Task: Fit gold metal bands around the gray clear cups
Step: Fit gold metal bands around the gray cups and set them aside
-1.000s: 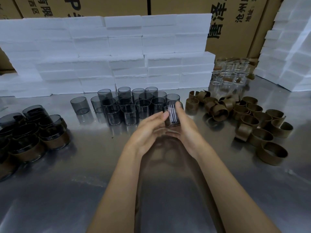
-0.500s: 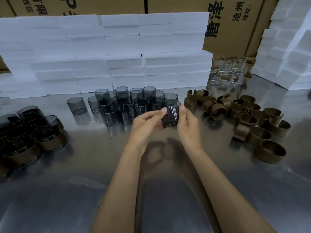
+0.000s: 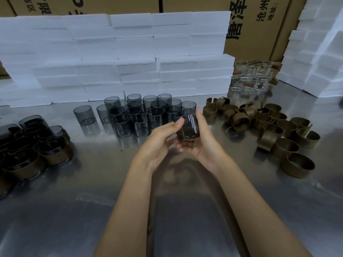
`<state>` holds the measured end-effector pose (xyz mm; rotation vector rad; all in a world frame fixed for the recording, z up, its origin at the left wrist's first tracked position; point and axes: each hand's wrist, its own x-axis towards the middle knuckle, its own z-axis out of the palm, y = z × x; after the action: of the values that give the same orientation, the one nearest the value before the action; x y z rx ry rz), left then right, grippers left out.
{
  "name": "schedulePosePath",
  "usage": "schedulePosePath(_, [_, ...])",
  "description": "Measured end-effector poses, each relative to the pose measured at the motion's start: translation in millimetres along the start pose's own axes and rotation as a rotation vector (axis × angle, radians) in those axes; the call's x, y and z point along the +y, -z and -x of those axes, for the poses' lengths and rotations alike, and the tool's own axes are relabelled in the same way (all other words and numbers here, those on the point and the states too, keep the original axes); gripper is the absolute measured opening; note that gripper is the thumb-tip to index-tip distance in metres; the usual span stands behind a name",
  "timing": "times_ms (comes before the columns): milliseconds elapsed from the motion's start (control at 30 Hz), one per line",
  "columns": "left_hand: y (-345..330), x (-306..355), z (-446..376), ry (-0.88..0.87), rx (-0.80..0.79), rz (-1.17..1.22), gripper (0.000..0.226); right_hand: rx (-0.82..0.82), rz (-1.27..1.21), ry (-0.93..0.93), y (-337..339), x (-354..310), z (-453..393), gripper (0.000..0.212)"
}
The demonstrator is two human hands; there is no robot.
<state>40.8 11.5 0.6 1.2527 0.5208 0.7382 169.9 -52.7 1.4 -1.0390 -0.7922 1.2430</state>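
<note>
I am holding one gray cup (image 3: pixel 187 127) up off the table (image 3: pixel 92 182), just ahead of centre, tipped so its side wall is facing me. My right hand (image 3: pixel 201 140) is cradling it from beneath and from the 3 o'clock side, fingers curled under its base and one fingertip lying along its far rim. My left hand (image 3: pixel 163 140) is pinching its 9 o'clock edge with thumb and fingers. I am judging that this two-sided hold is steadying the cup for turning or checking; whether a band is already on it I cannot tell, since the wall is reading dark and glossy with bright streaks.

The cup is a short, straight-walled cylinder of smoky see-through plastic or glass. At 12 o'clock, just beyond my hands, the bare gray cups (image 3: pixel 141 115) are standing upright in a tight cluster, within easy reach. At 2 to 3 o'clock the gold bands (image 3: pixel 285 147) are lying loose in a heap: thin, matte brownish-gold strips curled into split rings, some on edge, some tipped. At 9 o'clock the banded cups (image 3: pixel 27 154) are sitting grouped, probably the finished pile. The table is brushed metal, reflecting my arms. Behind it white foam blocks (image 3: pixel 130 52) are stacking up against cardboard cartons (image 3: pixel 259 25), with clear glasses (image 3: pixel 248 80) at 1 o'clock.
</note>
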Motion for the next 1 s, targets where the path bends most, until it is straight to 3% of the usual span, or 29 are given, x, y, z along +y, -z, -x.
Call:
schedulePosePath(233, [10,0,-1,0.031,-0.055,0.073,0.042,-0.033,-0.061,-0.052,4,-2,0,0.074])
schedulePosePath(333, [10,0,-2,0.066,-0.045,0.119,0.052,0.021,-0.106,-0.031,1,-1,-1,0.064])
schedulePosePath(400, [8,0,-3,0.036,0.057,0.061,0.052,0.149,-0.096,0.002,1,1,-3,0.058])
schedulePosePath(500, [4,0,-5,-0.067,0.294,-0.033,0.032,0.345,0.009,0.102,2,5,-6,0.046])
schedulePosePath(567, [0,1,-6,-0.084,0.347,-0.036,0.023,0.401,0.056,0.163,1,7,-7,0.039])
schedulePosePath(867, [-14,0,-4,-0.021,0.329,-0.061,0.038,0.451,0.248,0.352,2,13,-9,0.027])
schedulePosePath(1000, [-14,2,-5,0.002,0.258,0.047,0.040,0.397,0.105,0.244,3,11,-11,0.033])
